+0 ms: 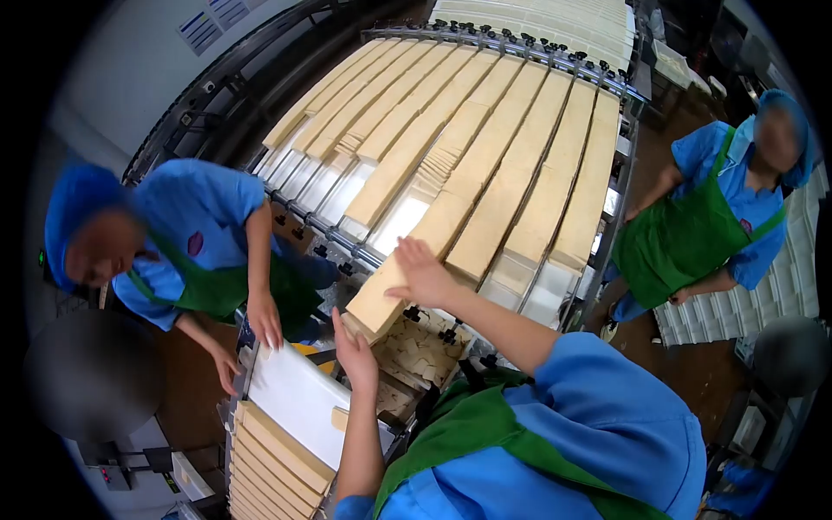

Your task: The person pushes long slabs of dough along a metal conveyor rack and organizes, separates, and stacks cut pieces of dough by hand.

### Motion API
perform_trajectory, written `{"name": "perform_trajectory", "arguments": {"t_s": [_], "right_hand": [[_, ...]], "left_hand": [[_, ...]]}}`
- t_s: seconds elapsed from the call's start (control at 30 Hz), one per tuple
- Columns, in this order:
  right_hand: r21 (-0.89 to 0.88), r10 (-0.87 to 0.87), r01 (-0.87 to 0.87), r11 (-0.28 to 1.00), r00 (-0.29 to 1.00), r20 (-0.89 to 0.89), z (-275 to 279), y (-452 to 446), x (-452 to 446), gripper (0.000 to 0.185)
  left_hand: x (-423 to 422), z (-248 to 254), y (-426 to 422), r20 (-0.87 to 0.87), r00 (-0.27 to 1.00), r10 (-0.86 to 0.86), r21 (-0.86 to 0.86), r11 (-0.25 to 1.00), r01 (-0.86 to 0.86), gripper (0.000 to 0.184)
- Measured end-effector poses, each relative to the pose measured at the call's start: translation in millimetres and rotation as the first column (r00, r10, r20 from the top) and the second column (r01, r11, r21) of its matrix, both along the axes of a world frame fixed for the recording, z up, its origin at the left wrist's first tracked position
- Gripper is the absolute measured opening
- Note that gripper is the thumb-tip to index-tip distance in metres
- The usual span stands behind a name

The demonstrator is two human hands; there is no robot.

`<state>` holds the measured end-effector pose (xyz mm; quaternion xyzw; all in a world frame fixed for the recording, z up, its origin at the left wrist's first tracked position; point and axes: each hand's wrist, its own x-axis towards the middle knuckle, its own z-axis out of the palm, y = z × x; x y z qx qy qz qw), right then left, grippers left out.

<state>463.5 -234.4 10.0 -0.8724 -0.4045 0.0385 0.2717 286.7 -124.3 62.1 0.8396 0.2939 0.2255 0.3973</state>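
My right hand (423, 273) lies flat on top of a long pale-yellow slab (381, 295), fingers stretched out and thumb spread to the side. The slab's near end juts past the roller edge of the conveyor. At that end my left hand (355, 351) stands upright with straight fingers, against or just beside the end face; exact contact is hard to make out. More pale-yellow slabs (511, 182) run in long rows beyond, separated by thin gaps. A few wavy strips (436, 162) lie between the rows.
Below the roller edge sits a bin of pale scraps (420, 351). A white surface (295, 399) lies left, with cut strips (269, 468) nearer me. One co-worker's hand (264, 319) reaches over it; another person (693, 208) stands right of the conveyor. Black knobs (537, 45) line the far bar.
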Motion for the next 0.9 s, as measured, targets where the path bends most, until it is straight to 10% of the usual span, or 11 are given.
{"name": "perform_trajectory", "arguments": {"t_s": [0.2,0.27,0.47,0.67,0.73,0.9], "right_hand": [[0.315,0.115,-0.079,0.946,0.989,-0.095,15,-7,-21,0.073],[0.429,0.158,0.040,0.902,0.895,-0.417,29,-22,-33,0.066],[0.609,-0.151,0.412,0.678,0.889,-0.433,32,-141,-58,0.030],[0.273,-0.366,0.565,0.778,0.762,-0.535,11,-245,-66,0.027],[-0.139,-0.491,0.474,0.870,0.799,-0.348,11,-247,-62,0.044],[-0.169,-0.353,0.322,0.931,0.912,-0.208,-23,-255,-39,0.051]], "left_hand": [[-21,-43,-1,-0.012,0.999,-0.034,0.029,0.999,0.034,0.067],[-24,-23,-21,-0.028,1.000,-0.014,-0.028,1.000,0.013,0.069],[-28,23,-100,-0.101,0.913,-0.394,-0.048,0.919,0.391,0.074],[-18,1,-155,-0.070,0.666,-0.743,-0.647,0.542,0.536,0.079],[-13,4,-165,-0.163,0.645,-0.747,-0.604,0.592,0.533,0.079],[-6,-16,-179,-0.153,0.655,-0.740,-0.557,0.612,0.562,0.077]]}}
